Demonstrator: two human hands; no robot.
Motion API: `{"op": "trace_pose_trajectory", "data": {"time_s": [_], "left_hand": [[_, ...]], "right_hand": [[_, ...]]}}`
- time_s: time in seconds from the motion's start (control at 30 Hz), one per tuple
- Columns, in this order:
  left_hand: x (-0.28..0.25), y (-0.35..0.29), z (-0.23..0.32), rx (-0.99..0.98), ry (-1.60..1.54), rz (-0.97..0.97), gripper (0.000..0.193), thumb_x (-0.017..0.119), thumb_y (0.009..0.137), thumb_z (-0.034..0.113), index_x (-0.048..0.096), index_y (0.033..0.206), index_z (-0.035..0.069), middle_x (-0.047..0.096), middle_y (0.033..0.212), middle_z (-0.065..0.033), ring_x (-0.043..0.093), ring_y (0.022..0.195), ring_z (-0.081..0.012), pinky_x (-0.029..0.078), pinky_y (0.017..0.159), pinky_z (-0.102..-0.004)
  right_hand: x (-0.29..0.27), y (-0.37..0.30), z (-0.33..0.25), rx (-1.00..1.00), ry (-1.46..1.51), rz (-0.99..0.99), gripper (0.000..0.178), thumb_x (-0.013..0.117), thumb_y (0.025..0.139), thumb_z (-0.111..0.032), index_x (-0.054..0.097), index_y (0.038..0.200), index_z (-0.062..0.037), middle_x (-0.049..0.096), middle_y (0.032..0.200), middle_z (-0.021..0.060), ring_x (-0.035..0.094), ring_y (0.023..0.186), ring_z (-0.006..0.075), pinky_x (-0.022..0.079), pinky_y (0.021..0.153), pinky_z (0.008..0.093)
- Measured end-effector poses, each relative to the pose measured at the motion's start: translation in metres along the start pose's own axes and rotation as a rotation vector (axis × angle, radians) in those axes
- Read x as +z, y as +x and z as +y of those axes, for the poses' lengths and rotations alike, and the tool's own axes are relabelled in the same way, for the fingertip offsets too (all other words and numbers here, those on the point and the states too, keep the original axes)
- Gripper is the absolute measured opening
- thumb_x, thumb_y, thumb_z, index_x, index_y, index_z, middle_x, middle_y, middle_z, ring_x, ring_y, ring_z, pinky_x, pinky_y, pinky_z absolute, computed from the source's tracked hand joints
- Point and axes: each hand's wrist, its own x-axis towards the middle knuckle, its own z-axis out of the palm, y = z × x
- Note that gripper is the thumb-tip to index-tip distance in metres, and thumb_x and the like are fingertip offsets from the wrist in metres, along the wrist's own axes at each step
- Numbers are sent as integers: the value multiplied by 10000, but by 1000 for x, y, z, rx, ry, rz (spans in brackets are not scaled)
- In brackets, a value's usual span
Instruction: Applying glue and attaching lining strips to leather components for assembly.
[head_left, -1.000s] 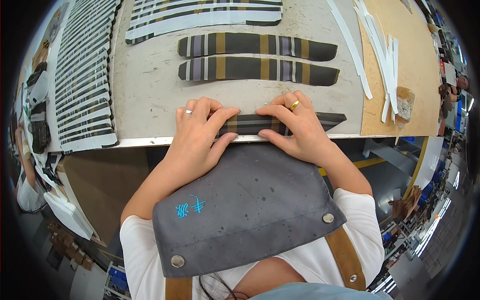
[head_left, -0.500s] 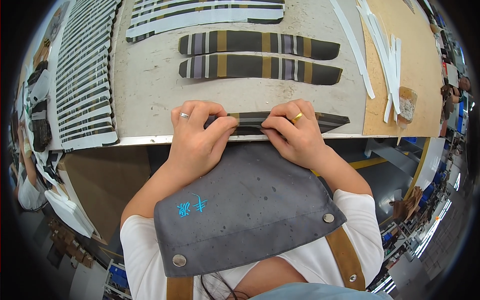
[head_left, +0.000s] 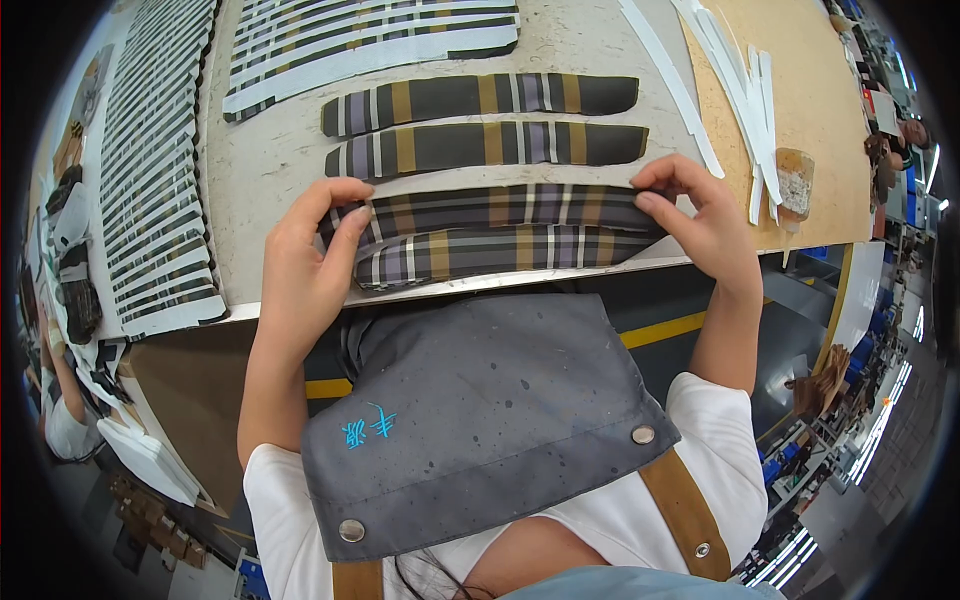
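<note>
My left hand [head_left: 308, 262] pinches the left end of a dark plaid fabric strip [head_left: 475, 210] between thumb and fingertips. The right end is pinched by my right hand [head_left: 708, 222], so the strip stretches between both hands just above the table's front edge. Its stripes are brown, white and purple-grey on black. Directly nearer to me lies a second plaid strip [head_left: 490, 255], its right end narrowing close to the held one; whether the two are joined I cannot tell. Beyond them, two more plaid strips [head_left: 490, 146] lie flat, one behind the other.
Long rows of white-edged plaid strips [head_left: 160, 190] cover the table's left side, with another stack [head_left: 370, 50] at the back. Thin white strips [head_left: 735, 100] and a small tub of white bits [head_left: 795, 185] sit on the brown board [head_left: 835, 120] at right.
My hands have moved apart, from pinching near the strip's middle to its two ends. The strip is now raised away from the edge, and another strip shows below it. The whole view has shifted slightly.
</note>
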Motion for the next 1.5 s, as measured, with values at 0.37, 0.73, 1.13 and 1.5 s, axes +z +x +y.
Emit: {"op": "trace_pose_trajectory", "data": {"time_s": [0.37, 0.73, 1.13, 1.5], "left_hand": [[10, 0, -10, -7, 257, 87, 156, 610, 826, -12, 541, 964, 9, 564, 777, -95, 516, 601, -173, 452, 584, -293], [-2, 0, -7, 4, 175, 105, 142, 614, 820, 13, 513, 919, 24, 547, 784, -84, 538, 632, -190, 454, 588, -299], [3, 29, -31, 463, 524, 196, 223, 636, 823, 104, 607, 1042, 73, 596, 1098, -34, 539, 1077, -221, 307, 973, -391], [4, 31, -40, 398, 411, 165, 229, 593, 844, 75, 612, 1072, 59, 590, 1162, -49, 522, 1130, -220, 286, 1000, -377]], "right_hand": [[3, 5, 30, 92, -123, 133, 125, 626, 833, -36, 548, 928, -10, 550, 728, 19, 496, 658, 87, 432, 621, 233], [-36, -7, 51, 83, -287, 340, 96, 578, 903, -101, 585, 954, -20, 563, 818, 33, 500, 730, 107, 425, 675, 240], [-173, -46, 165, 696, -357, 665, 552, 603, 873, -468, 606, 1139, 16, 634, 1064, 147, 618, 949, 238, 471, 857, 357], [-185, -45, 151, 200, 942, 852, 585, 583, 872, -516, 502, 1250, -77, 619, 1070, 137, 622, 947, 257, 516, 788, 344]]}}
